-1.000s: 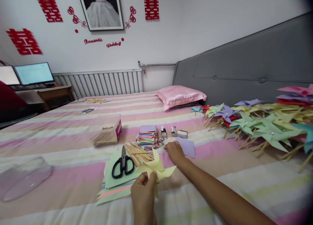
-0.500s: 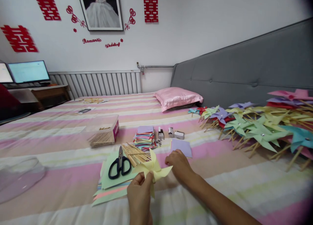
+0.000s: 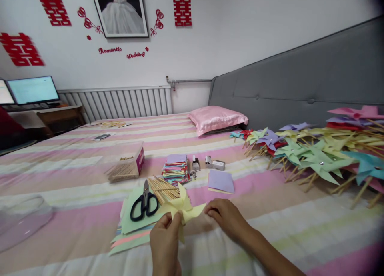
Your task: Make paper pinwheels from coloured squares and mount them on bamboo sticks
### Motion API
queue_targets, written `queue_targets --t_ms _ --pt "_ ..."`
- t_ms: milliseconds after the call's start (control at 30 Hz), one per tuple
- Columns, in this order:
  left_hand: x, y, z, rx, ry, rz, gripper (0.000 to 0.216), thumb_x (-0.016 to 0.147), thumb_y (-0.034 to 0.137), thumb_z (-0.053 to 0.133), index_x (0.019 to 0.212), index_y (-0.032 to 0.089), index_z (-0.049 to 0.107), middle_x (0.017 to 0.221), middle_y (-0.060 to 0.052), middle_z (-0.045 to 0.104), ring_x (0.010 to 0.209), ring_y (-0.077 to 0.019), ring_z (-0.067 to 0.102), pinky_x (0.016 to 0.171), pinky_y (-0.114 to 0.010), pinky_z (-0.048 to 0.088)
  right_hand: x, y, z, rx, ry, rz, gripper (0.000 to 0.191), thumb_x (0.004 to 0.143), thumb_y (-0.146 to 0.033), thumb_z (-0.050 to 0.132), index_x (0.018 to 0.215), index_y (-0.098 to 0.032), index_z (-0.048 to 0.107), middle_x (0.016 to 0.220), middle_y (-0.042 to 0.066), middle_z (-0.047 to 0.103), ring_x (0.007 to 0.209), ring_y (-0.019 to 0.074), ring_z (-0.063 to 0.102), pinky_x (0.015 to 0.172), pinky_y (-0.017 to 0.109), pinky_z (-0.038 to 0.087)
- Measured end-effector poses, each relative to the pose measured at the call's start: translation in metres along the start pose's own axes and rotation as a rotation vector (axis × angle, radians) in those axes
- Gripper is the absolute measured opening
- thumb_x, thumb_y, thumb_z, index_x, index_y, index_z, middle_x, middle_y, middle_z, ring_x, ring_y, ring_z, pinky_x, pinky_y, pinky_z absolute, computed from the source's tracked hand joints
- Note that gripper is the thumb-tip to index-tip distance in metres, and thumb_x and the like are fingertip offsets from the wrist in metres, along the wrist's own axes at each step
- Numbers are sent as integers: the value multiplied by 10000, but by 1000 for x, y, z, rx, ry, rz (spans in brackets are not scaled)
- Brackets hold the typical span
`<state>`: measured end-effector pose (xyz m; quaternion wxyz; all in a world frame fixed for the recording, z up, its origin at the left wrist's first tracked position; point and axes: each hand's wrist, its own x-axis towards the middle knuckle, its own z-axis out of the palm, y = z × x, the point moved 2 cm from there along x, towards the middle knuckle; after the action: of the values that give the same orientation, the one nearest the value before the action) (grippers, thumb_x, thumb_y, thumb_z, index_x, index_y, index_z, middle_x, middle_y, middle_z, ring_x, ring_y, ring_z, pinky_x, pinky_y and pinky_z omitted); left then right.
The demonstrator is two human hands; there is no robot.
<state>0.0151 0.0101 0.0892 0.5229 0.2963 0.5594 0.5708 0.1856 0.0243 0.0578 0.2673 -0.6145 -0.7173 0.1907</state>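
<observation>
My left hand (image 3: 166, 238) pinches the centre of a pale yellow paper pinwheel (image 3: 185, 208) between thumb and fingers, its folded blades spreading out above the grip. Just right of one blade tip is my right hand (image 3: 228, 218), its fingers curled together; whatever they hold, if anything, is too small or hidden to make out. Black-handled scissors (image 3: 145, 204) lie on a pile of coloured paper sheets (image 3: 132, 244) to the left. Loose wooden sticks (image 3: 163, 190) rest behind the pinwheel. A small stack of lilac paper squares (image 3: 221, 182) lies beyond my right hand.
Farther back are a clear box of sticks (image 3: 127, 168), a thick stack of coloured squares (image 3: 176, 170), small open boxes (image 3: 217, 164) and metal pins (image 3: 193, 174). Finished pinwheels (image 3: 318, 160) heap up at right by the grey headboard (image 3: 285, 84). A clear lid (image 3: 27, 224) lies at left.
My right hand has drawn back from beside the lilac squares toward me, its curled fingers now near the pinwheel's blade tip. My left hand still grips the pinwheel.
</observation>
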Motion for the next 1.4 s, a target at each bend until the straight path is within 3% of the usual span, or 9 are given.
queue_targets --t_ms 433,633,1000,1200,1400 --pt "0 -5 0 44 -8 -8 254 473 330 728 568 118 623 474 16 579 482 -109 451 480 -213 313 4 14 10 6 78 54 304 731 -69 405 724 -202 677 799 40 634 770 147 585 678 204 389" --pt "1 -6 1 56 -7 -7 250 475 325 728 585 120 637 495 11 605 502 -121 477 493 -216 327 5 16 14 -83 111 140 282 738 -108 426 734 -222 685 817 50 645 805 192 586 677 254 372" --pt "-1 -6 4 38 -5 -17 229 469 299 727 584 118 648 482 9 609 493 -123 484 488 -215 334 -4 9 3 -97 35 84 268 734 -105 445 798 -200 688 857 65 669 842 184 598 740 236 387" --pt "-3 -5 5 35 -14 -26 238 474 297 731 598 113 644 502 9 612 502 -112 480 485 -203 330 -7 12 4 -76 74 92 360 745 -122 459 1057 -225 605 903 44 669 845 183 593 745 250 391" --pt "-2 -6 5 48 -24 -18 241 484 296 727 616 112 645 507 10 612 513 -117 485 495 -205 335 -3 10 2 -83 116 152 245 793 -201 458 933 -257 651 926 19 694 882 204 598 721 269 381"
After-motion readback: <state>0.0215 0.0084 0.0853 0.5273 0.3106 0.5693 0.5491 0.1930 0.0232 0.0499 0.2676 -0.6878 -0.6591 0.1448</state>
